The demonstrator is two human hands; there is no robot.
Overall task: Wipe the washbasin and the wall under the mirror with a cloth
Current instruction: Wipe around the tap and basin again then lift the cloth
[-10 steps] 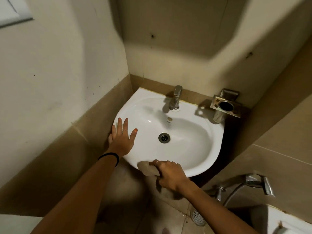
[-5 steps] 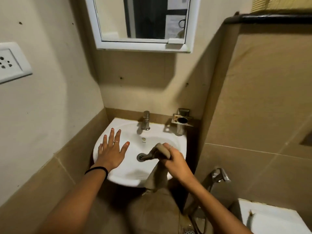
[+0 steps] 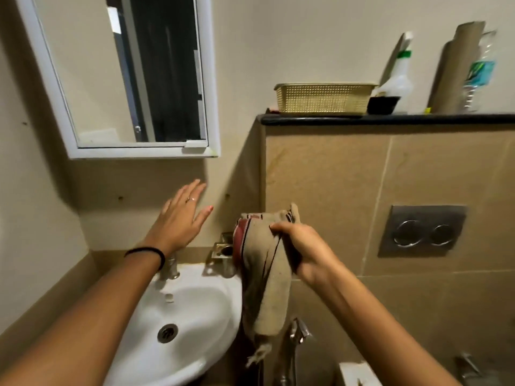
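The beige painted wall [image 3: 145, 185] under the white-framed mirror [image 3: 131, 79] is bare apart from a few small dark marks, and shadow lies across it just below the frame. To its right stands a tan tiled half-wall [image 3: 328, 190] capped by a black stone ledge [image 3: 390, 118], with a steel two-button flush plate [image 3: 422, 231] set into the tiles.

The white ceramic washbasin [image 3: 200, 310] sits low in the corner, its bowl glossy, with a round metal drain [image 3: 167, 332] near the middle. A chrome tap [image 3: 172, 267] rises at its back rim, partly hidden by the left wrist, and a square steel holder [image 3: 223, 250] is fixed just beside it.

The faded beige cloth with red and dark stripes [image 3: 264, 274] hangs bunched and limp beside the basin's right edge, frayed at its lower end. The right hand [image 3: 301, 246] clenches its top, fingers closed around the fabric. The left hand [image 3: 182, 218] is spread flat and empty in front of the wall under the mirror; contact cannot be told.

On the ledge stand a cream plastic mesh basket [image 3: 323, 98], a white spray bottle [image 3: 395, 82], brown cardboard tubes [image 3: 454, 68] and a clear plastic bottle [image 3: 480, 71]. A chrome hand sprayer [image 3: 299, 331] hangs below the cloth.
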